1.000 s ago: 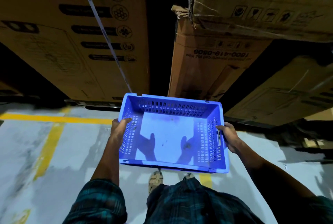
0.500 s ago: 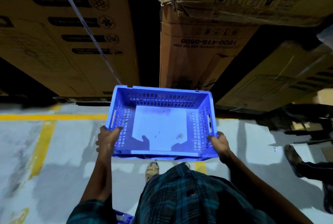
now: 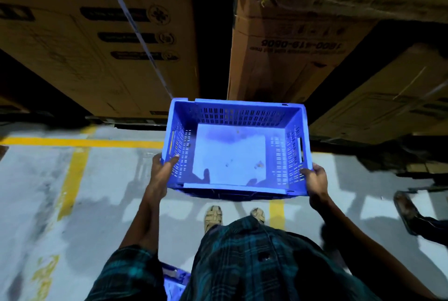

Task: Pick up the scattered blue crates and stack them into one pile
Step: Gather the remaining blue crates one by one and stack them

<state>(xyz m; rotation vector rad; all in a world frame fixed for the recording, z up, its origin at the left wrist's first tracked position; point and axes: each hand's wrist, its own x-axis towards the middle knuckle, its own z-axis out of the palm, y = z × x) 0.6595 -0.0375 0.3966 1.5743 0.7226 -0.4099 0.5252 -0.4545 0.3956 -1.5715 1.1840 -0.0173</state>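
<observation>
I hold an empty blue crate (image 3: pixel 230 155) level in front of me, above the floor. Its walls are slotted and its bottom is pale with a few specks. My left hand (image 3: pixel 163 169) grips the near left corner with the thumb over the rim. My right hand (image 3: pixel 314 179) grips the near right corner. A corner of a second blue crate (image 3: pixel 173 276) shows low down between my left arm and my body, mostly hidden.
Tall cardboard boxes (image 3: pixel 97 41) and more cardboard boxes (image 3: pixel 303 46) stand straight ahead with a dark gap between them. Yellow lines (image 3: pixel 72 143) mark the grey floor. Another person's sandalled foot (image 3: pixel 404 208) is at the right. My feet (image 3: pixel 213 216) are below the crate.
My hands have slid back from the crate's side walls to its near corners. The view has turned a little left, and the other person's foot and the second crate have come into view.
</observation>
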